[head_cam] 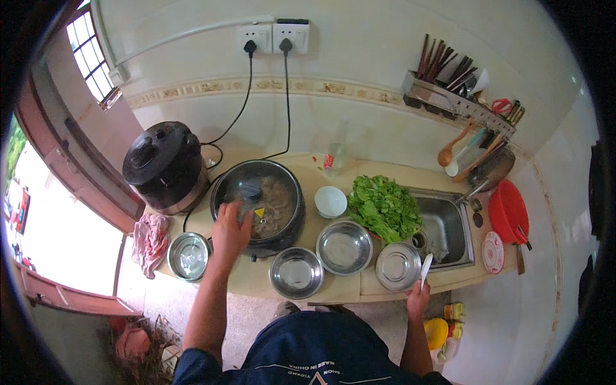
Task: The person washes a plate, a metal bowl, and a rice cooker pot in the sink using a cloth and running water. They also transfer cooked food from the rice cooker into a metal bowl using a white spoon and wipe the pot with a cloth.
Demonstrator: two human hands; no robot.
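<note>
My left hand (232, 231) is over the glass lid (284, 192) of a black electric cooking pot (284, 245), its fingers apart just below the lid's knob (250, 191). Whether it touches the glass is not clear. Brownish food shows through the lid. My right hand (417, 297) grips a white plastic utensil (426, 267), held upright beside a round steel dish (398, 266) near the counter's front edge. Two steel bowls, one lower (296, 273) and one higher (344, 248), stand between the hands. Leafy greens (385, 207) lie behind the dish.
A black electric cooker (163, 166), a pink cloth (151, 240) and a steel bowl (188, 256) are at the left. A white bowl (330, 202) and glass bottle (335, 154) stand behind. Rightward are a sink (450, 226), red basin (507, 211) and hanging utensils (447, 153).
</note>
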